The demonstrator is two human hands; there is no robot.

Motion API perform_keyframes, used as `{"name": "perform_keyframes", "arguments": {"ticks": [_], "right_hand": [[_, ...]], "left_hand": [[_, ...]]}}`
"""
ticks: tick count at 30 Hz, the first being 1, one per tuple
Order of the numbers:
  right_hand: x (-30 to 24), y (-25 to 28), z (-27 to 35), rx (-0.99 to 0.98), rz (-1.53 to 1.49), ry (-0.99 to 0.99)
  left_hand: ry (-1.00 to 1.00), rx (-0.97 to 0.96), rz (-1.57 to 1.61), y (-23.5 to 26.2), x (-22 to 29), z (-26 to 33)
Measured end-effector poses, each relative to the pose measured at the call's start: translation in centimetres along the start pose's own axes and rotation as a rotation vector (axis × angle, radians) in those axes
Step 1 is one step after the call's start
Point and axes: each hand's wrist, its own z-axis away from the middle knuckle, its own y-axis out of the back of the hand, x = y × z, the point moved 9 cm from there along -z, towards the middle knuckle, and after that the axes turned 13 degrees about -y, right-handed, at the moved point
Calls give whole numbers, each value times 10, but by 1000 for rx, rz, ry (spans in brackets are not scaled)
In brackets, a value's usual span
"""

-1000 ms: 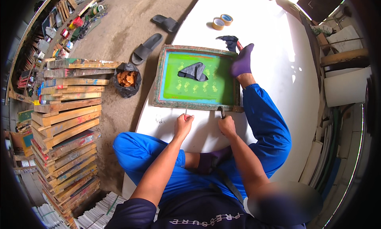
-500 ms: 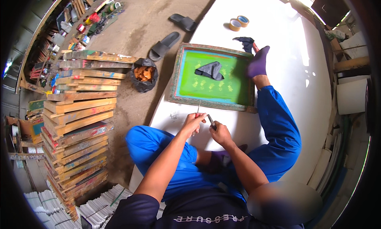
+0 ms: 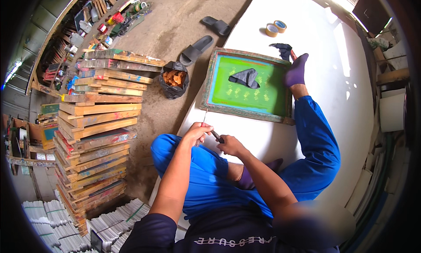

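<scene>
My left hand, fingers closed, holds a thin tool with a slim metal shaft pointing away from me; its handle end shows below the fingers. My right hand is wrapped round a short dark-handled tool, whose tip meets the left fingers. What kind of tools these are is too small to tell. Beyond both hands lies a screen-printing frame with worn wooden edges and green mesh patterned with pale yellow figures. A folded dark cloth rests on the mesh.
I sit on a white tabletop, one foot by the frame's right side. Two tape rolls and a dark cloth lie farther back. Left are a black bag of orange-brown scraps, sandals and stacked wooden frames.
Both hands, with their tools, have moved left relative to the printing frame, toward my left knee. The whole view has shifted, so the surroundings sit farther right.
</scene>
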Motion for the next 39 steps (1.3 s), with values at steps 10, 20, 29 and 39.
{"name": "perform_keyframes", "arguments": {"ticks": [10,20,29,39], "right_hand": [[1,-16,-4,-240,-182,-39],[31,-3,-11,-211,-471,-107],[115,102,29,280,-559,-274],[137,136,44,348,-642,-356]], "left_hand": [[0,12,-50,1,-23,-10],[-76,342,-225,39,-28,-18],[-396,465,-906,12,26,-12],[-475,141,-1074,-90,35,-23]]}}
